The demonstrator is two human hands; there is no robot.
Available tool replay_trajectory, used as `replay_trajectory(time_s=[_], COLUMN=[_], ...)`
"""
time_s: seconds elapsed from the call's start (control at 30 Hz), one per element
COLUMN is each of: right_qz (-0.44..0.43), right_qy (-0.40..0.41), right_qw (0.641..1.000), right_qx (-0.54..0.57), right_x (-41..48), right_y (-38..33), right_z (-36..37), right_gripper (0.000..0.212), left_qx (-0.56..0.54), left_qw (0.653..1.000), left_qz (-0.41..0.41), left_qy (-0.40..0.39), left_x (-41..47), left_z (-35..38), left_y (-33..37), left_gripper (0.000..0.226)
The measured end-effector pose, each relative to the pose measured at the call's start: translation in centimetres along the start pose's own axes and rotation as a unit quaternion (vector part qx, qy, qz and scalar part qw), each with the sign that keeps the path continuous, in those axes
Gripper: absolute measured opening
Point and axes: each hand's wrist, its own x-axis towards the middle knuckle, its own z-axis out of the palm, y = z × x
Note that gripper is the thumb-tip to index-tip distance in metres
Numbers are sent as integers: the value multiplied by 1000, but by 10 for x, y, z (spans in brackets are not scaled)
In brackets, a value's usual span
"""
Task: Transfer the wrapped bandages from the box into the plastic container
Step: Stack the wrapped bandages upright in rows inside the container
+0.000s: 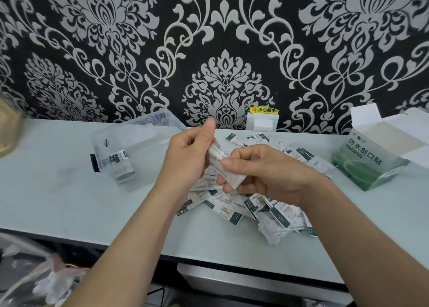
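- Over the middle of the table (58,190), left hand (185,160) and right hand (269,169) meet and both grip one small stack (236,181) of wrapped bandages
- Left fingers curl round the stack's upper end with the thumb raised; right thumb and fingers pinch its lower end
- Stack is held in the air above the pile (246,209) of loose wrapped bandages, which spreads over the table between container and box
- Clear plastic container (160,125) sits just left of the hands; it looks open on top, and a few stored bandages (121,164) stand against its near wall
- Green box (362,160) stands at far right with flaps open; it looks emptied, but the inside is partly hidden so cannot tell for sure
- Progress, as a judgement: early to middle, with the box apparently tipped out, only a small batch in the container, and most bandages on the table
- Left to do: drop the held stack into the container, then gather and move the rest of the pile
- Wall socket (262,123) with a yellow warning label sits behind the pile
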Motion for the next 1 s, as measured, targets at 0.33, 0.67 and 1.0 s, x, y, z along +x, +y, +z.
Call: replay_trajectory(time_s=[0.33,0.67,1.0], right_qz=[17,-6,5], right_qy=[14,-4,-43], right_qw=[994,992,987], right_qx=[104,127,157], right_x=[6,6,10], right_y=[3,2,3], right_z=[-4,-2,-1], right_gripper=[35,31,32], left_qx=[281,246,281], left_qw=[940,945,926], left_qz=[117,148,212], left_qy=[-154,-157,-134], left_x=[-12,-16,-16], left_z=[-2,6,-5], left_y=[-1,-4,1], left_gripper=[116,70,41])
